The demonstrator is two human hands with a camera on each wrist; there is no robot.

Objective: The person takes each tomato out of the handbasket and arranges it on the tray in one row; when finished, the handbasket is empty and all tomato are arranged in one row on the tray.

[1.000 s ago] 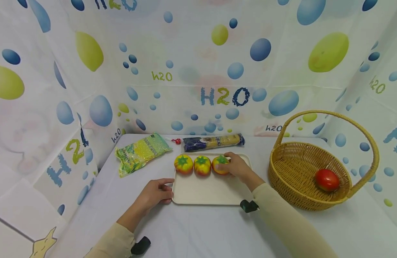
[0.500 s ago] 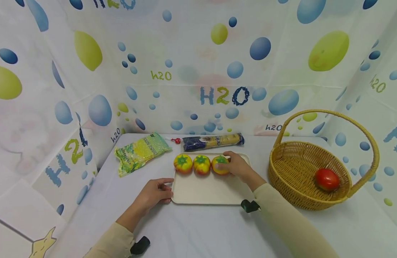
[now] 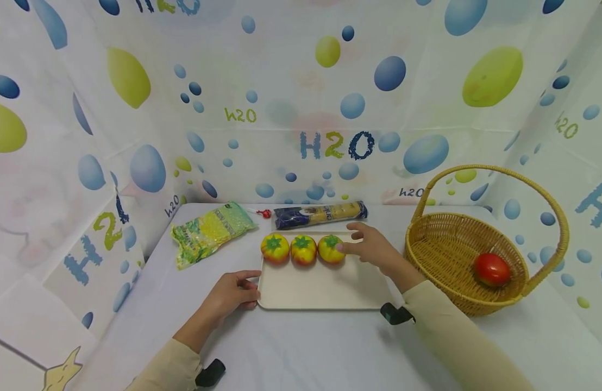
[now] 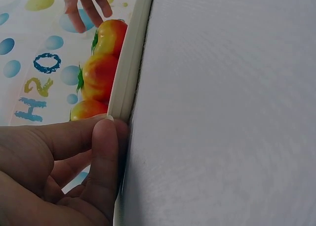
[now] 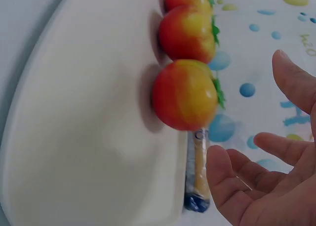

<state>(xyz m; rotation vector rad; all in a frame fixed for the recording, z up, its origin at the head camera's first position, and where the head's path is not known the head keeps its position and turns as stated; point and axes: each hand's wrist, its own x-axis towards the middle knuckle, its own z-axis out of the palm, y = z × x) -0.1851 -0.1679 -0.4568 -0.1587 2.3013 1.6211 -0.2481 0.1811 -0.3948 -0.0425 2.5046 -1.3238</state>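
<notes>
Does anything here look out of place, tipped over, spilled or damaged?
Nothing stands out as spilled or damaged. The three yellow-red fruits sit in a row on the tray, and the red tomato rests inside the basket. The yellow-green bag lies at a slant, with no visible spill.

Three yellow-red fruits (image 3: 303, 251), aligned, on cream tray (image 3: 320, 289)

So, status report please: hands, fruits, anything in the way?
Left hand grips edge of tray. Right hand open, just apart from rightmost fruit. Three fruits lined up on tray. Nothing visible between right hand and fruit.
</notes>
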